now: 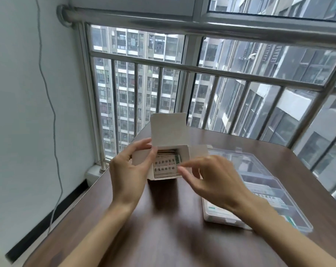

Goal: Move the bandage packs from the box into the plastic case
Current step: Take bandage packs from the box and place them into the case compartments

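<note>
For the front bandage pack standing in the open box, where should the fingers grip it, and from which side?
Probably the front bandage pack's right edge, approached from the right: it stands upright in the box, its left side screened by the left hand, while the right hand's fingertips already reach that exposed edge.

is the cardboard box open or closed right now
Open. The box's lid flap stands up at the back, and the bandage packs show inside. The left hand holds its side.
</note>
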Motion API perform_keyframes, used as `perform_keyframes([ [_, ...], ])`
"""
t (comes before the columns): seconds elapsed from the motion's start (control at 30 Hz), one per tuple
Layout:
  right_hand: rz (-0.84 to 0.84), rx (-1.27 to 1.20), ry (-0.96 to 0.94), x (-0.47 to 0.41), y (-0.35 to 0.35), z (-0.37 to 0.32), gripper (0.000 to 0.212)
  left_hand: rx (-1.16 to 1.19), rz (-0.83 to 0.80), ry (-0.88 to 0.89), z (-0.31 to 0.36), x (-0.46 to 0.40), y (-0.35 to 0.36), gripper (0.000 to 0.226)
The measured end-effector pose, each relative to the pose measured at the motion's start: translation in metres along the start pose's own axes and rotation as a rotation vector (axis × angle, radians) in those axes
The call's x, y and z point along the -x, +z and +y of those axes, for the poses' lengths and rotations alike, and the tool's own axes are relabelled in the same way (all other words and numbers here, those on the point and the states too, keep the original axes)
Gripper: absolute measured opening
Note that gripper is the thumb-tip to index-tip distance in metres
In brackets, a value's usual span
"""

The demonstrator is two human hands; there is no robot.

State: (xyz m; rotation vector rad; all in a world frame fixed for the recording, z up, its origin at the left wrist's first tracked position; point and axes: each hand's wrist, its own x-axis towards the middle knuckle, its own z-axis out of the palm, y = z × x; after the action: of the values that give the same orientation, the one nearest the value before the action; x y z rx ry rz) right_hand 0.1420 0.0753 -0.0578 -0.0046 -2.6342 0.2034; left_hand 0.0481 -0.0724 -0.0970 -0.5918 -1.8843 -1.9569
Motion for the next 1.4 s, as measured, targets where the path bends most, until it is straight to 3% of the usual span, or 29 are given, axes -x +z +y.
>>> perform_keyframes([
  [0.07,0.022,0.190,-0.060,-0.007,0.005,-0.010,0.019,0.019,-0.003,0.005,0.002,0.000,0.000,0.023],
  [0.27,-0.289,0.344,0.084,-0.025,0.021,-0.033,0.038,0.038,-0.044,0.022,0.006,0.005,0.001,0.022],
  [0.43,-0.222,0.332,0.069,-0.028,0.022,-0.030,0.012,0.084,-0.019,-0.031,0.005,0.001,0.000,0.018],
  [0.7,-0.211,0.361,-0.073,-0.028,0.020,-0.015,0.014,0.084,0.001,-0.018,0.006,-0.002,0.001,0.011],
  [0.8,-0.187,0.281,-0.025,-0.030,0.019,-0.017,0.017,0.095,0.006,-0.030,0.007,-0.002,0.000,0.011],
  [0.9,-0.195,0.315,-0.015,-0.034,0.026,-0.019,0.032,0.104,-0.015,-0.036,0.008,-0.003,0.000,0.014],
  [0.97,-0.227,0.349,-0.031,-0.037,0.030,-0.019,0.030,0.111,-0.021,-0.047,0.007,-0.005,-0.001,0.015],
  [1.17,-0.194,0.244,-0.106,-0.037,0.022,-0.018,0.019,0.138,0.004,-0.079,0.007,-0.011,-0.004,0.012],
  [1.27,-0.121,0.161,-0.131,-0.036,0.009,-0.019,0.017,0.130,-0.021,-0.178,0.001,-0.024,-0.009,0.009],
  [1.33,-0.019,0.083,-0.076,-0.037,-0.001,-0.017,0.017,0.118,-0.091,-0.290,0.000,-0.037,-0.013,0.011],
  [1.4,0.053,-0.149,0.038,-0.039,-0.009,-0.014,0.015,0.046,-0.200,-0.360,0.000,-0.048,-0.014,0.014],
])
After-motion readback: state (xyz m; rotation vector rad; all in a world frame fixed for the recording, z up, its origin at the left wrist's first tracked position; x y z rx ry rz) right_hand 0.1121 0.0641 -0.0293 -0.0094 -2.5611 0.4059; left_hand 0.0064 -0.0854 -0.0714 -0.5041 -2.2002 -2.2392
